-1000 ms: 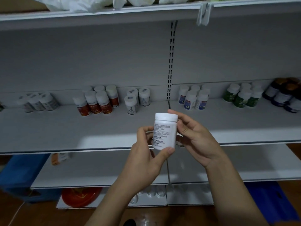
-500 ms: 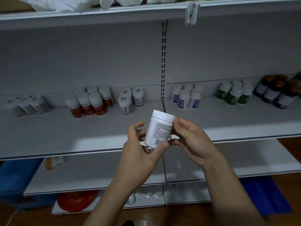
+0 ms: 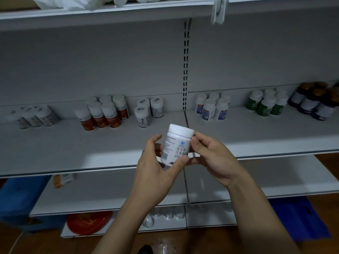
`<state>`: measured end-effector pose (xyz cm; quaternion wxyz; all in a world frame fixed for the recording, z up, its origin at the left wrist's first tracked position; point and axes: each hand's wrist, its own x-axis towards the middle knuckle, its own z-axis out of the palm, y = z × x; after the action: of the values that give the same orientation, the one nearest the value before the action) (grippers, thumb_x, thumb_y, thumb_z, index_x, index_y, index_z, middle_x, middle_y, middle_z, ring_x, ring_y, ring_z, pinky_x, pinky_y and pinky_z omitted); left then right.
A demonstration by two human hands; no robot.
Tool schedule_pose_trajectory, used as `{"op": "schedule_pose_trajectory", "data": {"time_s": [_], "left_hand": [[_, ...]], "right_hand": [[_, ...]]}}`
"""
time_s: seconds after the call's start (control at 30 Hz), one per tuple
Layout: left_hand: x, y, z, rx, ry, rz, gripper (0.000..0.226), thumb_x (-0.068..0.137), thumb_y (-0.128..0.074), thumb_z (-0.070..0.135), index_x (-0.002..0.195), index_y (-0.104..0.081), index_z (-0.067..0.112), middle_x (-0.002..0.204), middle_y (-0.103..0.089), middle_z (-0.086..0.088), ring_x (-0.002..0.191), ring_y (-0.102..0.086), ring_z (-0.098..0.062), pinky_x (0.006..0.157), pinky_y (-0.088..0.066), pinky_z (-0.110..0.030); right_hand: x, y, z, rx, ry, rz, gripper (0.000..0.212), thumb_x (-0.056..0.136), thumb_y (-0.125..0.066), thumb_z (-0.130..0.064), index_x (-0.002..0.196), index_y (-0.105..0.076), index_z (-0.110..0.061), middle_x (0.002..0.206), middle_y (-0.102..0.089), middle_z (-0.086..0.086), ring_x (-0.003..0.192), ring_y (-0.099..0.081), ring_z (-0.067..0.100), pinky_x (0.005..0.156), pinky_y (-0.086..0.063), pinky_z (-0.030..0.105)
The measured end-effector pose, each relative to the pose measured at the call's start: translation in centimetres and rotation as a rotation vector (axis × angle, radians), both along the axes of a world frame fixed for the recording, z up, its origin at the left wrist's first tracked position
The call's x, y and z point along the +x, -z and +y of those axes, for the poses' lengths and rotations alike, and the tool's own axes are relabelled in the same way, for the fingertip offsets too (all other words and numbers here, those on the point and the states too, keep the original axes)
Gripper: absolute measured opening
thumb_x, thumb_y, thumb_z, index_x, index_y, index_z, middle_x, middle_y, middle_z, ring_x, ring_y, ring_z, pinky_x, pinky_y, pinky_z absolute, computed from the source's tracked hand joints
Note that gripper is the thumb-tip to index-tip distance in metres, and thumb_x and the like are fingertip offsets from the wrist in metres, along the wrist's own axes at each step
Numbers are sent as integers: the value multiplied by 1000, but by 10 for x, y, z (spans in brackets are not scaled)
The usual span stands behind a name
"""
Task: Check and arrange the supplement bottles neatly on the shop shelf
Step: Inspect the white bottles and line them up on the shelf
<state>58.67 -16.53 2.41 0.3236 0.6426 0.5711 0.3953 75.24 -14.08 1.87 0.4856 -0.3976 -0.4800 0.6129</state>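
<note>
A white supplement bottle (image 3: 177,143) with a white cap and a printed label is held in front of the middle shelf (image 3: 73,149), tilted slightly. My left hand (image 3: 157,171) grips its lower part from the left, thumb on the bottom edge. My right hand (image 3: 212,158) pinches its upper right side just under the cap. At the back of the shelf stand groups of bottles: white ones lying at the far left (image 3: 34,116), red-labelled (image 3: 102,114), grey-labelled (image 3: 148,110), blue-labelled (image 3: 212,107), green-labelled (image 3: 266,103) and dark ones (image 3: 313,101).
A lower shelf (image 3: 256,180) carries an orange box (image 3: 63,179) at its left. Below it lie a red round item (image 3: 88,222) and small clear jars (image 3: 165,215). Blue bins (image 3: 16,195) stand on the floor at left, blue material at right (image 3: 297,217). White bags (image 3: 73,2) lie on the top shelf.
The bottle has been turned in my hands, so a label face with a blue logo now shows. It sits slightly lower and more tilted than a second ago.
</note>
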Motion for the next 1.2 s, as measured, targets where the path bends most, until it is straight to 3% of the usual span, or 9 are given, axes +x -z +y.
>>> {"op": "schedule_pose_trajectory", "data": {"time_s": [0.1,0.27,0.43,0.63,0.77,0.83,0.93,1.03,1.2], "left_hand": [[-1,-2,-2,-9,55,-41,54,83,-68,44,127,-41,30,109,-61,18,91,-57,12,68,-46,-8],[-1,-1,1,-19,133,2,53,79,-76,39,122,-46,34,114,-60,21,103,-56,8,78,-49,-15],[-3,4,6,14,96,13,52,75,-82,26,109,-44,39,111,-57,24,102,-53,9,75,-48,-13],[-5,9,9,67,103,5,54,72,-83,10,104,-46,34,111,-59,19,101,-54,5,78,-45,-9],[-6,13,9,79,99,-13,54,74,-83,17,115,-52,32,115,-56,13,105,-52,6,78,-44,-7],[-5,12,8,52,93,-57,59,74,-83,23,123,-52,34,115,-53,12,102,-54,6,77,-47,-11],[-2,12,7,-30,85,-176,71,75,-81,25,135,-44,32,114,-57,10,99,-61,-2,75,-53,-19],[-2,12,7,-44,58,-280,64,74,-83,27,123,-43,35,111,-60,11,96,-64,-2,77,-55,-26],[-3,14,5,-22,75,-243,55,65,-80,38,112,-52,33,109,-63,21,96,-63,-1,72,-52,-19]], "right_hand": [[4,2,1,0,6,-20,41,88,-55,-29,127,-60,-15,116,-70,10,100,-66,20,82,-58,43],[3,3,2,3,-18,7,36,86,-55,-27,121,-62,-19,114,-71,-1,105,-66,14,76,-55,27],[8,9,2,56,-65,-2,46,80,-71,-9,124,-58,-14,121,-67,3,115,-61,18,91,-51,30],[15,8,0,108,-147,14,53,68,-69,5,115,-60,-17,116,-68,-4,115,-59,14,93,-47,25],[11,7,1,91,-101,-4,49,74,-70,-2,120,-58,-13,119,-68,0,115,-61,14,89,-49,23],[6,5,1,58,-37,-34,45,82,-72,-13,124,-59,-10,117,-69,5,106,-65,11,78,-51,21],[1,5,2,8,26,-78,46,83,-62,-30,126,-60,-13,114,-70,8,98,-68,14,70,-53,24],[-1,5,2,-22,48,-66,46,83,-59,-35,125,-61,-16,114,-71,8,100,-68,17,67,-54,26],[-7,5,4,-83,48,-22,28,92,-54,-29,113,-66,-14,100,-74,5,89,-70,16,63,-54,26]]}}
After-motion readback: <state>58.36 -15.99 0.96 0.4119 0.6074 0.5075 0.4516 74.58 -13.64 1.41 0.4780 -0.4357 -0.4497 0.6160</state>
